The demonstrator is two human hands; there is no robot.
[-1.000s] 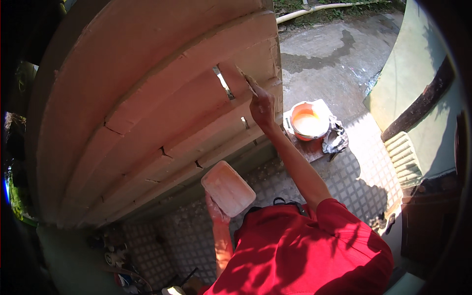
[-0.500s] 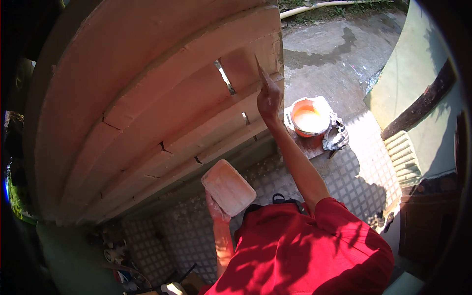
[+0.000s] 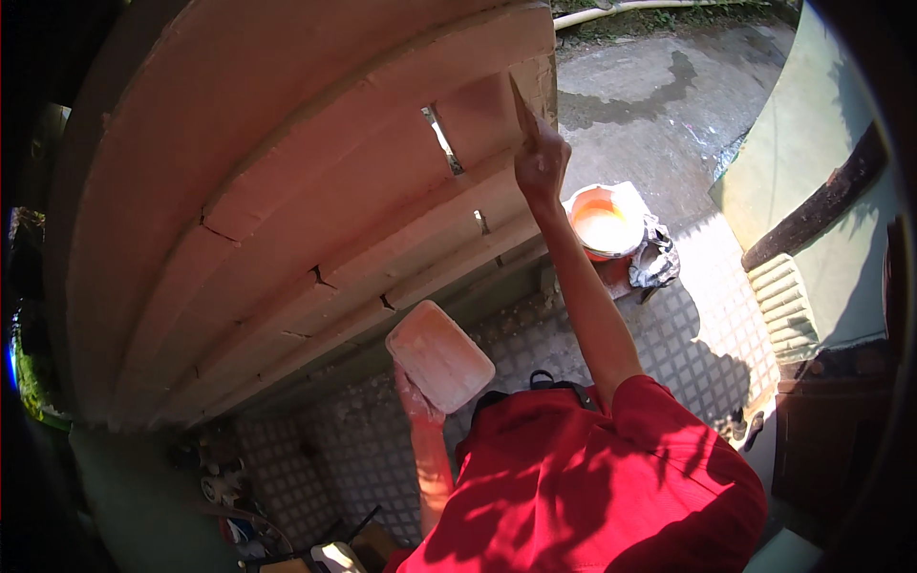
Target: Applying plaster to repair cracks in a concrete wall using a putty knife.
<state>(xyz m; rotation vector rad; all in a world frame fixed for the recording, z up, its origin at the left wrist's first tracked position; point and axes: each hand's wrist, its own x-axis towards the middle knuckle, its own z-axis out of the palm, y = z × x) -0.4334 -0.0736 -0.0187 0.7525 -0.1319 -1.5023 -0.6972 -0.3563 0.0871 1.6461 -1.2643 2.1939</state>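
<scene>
My right hand [image 3: 543, 164] is closed around a putty knife [image 3: 520, 105], seen nearly edge-on. The thin blade points up and away from me, close to the right end of a large panel of overlapping boards [image 3: 315, 181]; whether it touches cannot be told. Low in front of me, my left hand [image 3: 416, 396] grips a shallow rectangular plastic tub [image 3: 441, 355] from its left underside. A pale film coats the tub; no clear heap of paste shows in it. The panel has narrow slots and small dark cracks.
An orange bucket [image 3: 602, 227] with whitish material inside stands right of the panel, beside a crumpled plastic bag [image 3: 655, 260]. Tiled floor [image 3: 697, 329] lies below, wet concrete [image 3: 659, 81] beyond. A curved pale green wall [image 3: 812, 124] bounds the right; assorted items [image 3: 229, 497] lie lower left.
My right hand and the putty knife have moved slightly up and to the right along the panel's end. My left hand, with the tub, has shifted a little up and left.
</scene>
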